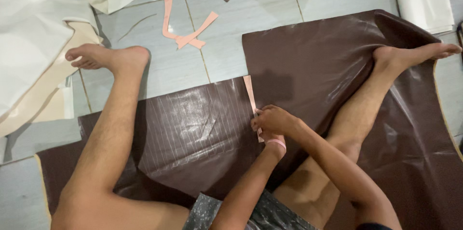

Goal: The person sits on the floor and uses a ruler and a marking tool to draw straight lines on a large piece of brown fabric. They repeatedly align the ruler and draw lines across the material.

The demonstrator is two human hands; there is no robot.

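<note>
Sitting on tiled floor (226, 61), legs spread over brown leatherette sheet (308, 51) — right hand (274, 120) pressing down on pink strip template (250, 92), left hand (275, 142) tucked underneath it — can't tell its grip.

Pink wristband (277, 142) (left wrist), dark patterned shorts (251, 213).

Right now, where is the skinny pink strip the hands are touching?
In the head view, the pink strip lies mid-frame on the brown sheet, along its marked lines, under both hands.
</note>
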